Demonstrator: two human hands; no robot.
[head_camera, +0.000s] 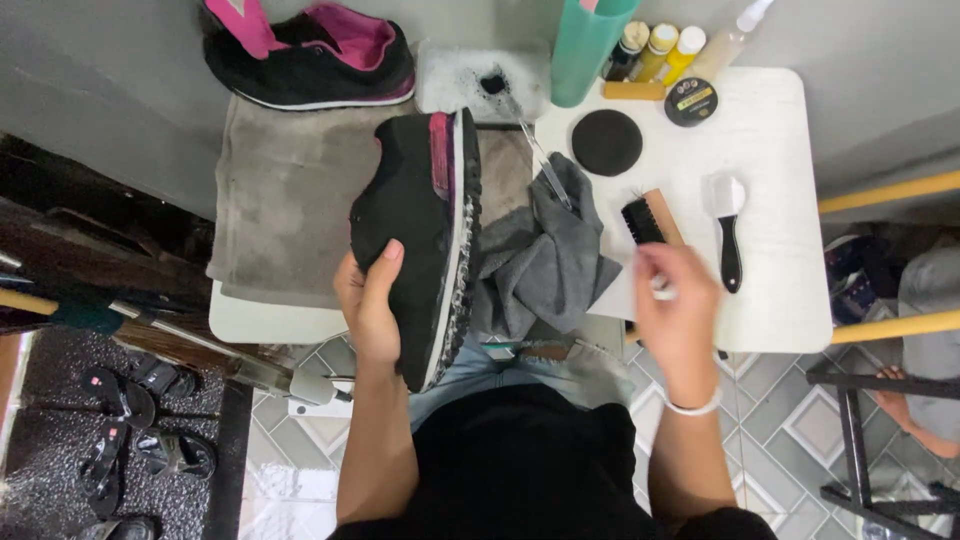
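Currently black sneaker (415, 235) is held on edge over the grey towel (285, 190) at the worktop (770, 170) front. Judging by looks: light, soft upper, stiff sole; grip at the heel. Left hand (368, 300) fingers wrap it. Right hand (678, 305) fingers curl by the wooden brush (652, 220); grip blurred, cannot tell.

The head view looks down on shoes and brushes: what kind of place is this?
Probably a small shoe-cleaning spot, at home or a stall. The left hand holds a black sneaker over a grey towel; brushes and polish bottles sit on the white table.
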